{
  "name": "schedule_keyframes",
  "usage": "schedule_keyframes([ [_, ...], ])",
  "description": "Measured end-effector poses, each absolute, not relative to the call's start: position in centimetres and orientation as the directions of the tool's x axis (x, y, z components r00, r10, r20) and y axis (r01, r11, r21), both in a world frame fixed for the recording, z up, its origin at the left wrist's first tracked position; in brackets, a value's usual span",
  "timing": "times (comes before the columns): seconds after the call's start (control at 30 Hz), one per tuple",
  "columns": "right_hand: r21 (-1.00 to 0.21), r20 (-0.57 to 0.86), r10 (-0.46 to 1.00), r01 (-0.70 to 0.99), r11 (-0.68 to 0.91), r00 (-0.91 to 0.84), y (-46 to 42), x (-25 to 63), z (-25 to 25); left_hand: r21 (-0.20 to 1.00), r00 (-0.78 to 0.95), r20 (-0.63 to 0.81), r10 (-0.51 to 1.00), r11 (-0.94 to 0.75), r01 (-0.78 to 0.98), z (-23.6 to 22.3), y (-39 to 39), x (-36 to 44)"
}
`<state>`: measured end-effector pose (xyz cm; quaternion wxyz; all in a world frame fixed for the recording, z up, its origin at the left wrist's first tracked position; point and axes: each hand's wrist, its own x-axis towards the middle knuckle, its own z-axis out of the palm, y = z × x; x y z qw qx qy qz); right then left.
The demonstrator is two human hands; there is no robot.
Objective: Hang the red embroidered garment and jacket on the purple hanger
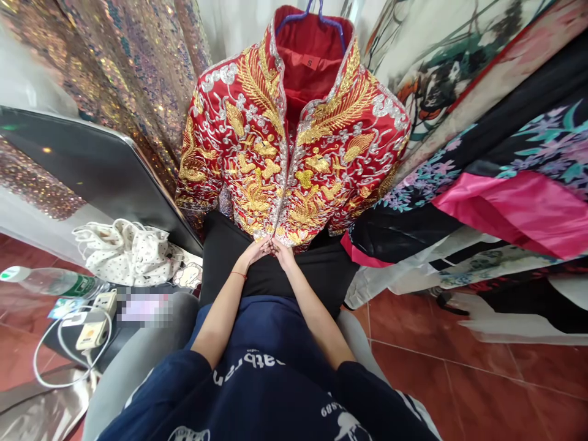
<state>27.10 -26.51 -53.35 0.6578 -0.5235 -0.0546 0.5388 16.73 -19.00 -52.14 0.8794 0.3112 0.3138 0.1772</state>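
A red jacket thick with gold and silver embroidery hangs in front of me on a purple hanger, its front closed down the middle. My left hand and my right hand meet at the jacket's bottom hem, fingers pinched together on the edge by the centre opening. A red string circles my left wrist. Below the jacket hangs black cloth. What the fingertips hold besides the hem is too small to make out.
Sequinned fabric hangs at the left above a dark slanted panel. On the floor at the left lie a white dotted cloth bag, a water bottle and a power strip. Flowered black and pink garments hang at the right.
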Motion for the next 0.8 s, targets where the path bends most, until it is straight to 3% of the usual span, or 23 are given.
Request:
schedule_keyframes([
  [0.8, -0.8, -0.419, 0.719, -0.6, -0.003, 0.555, -26.55, 26.63, -52.99, 0.782, 0.714, -0.344, 0.61, 0.607, -0.142, -51.73, -19.55, 16.74],
])
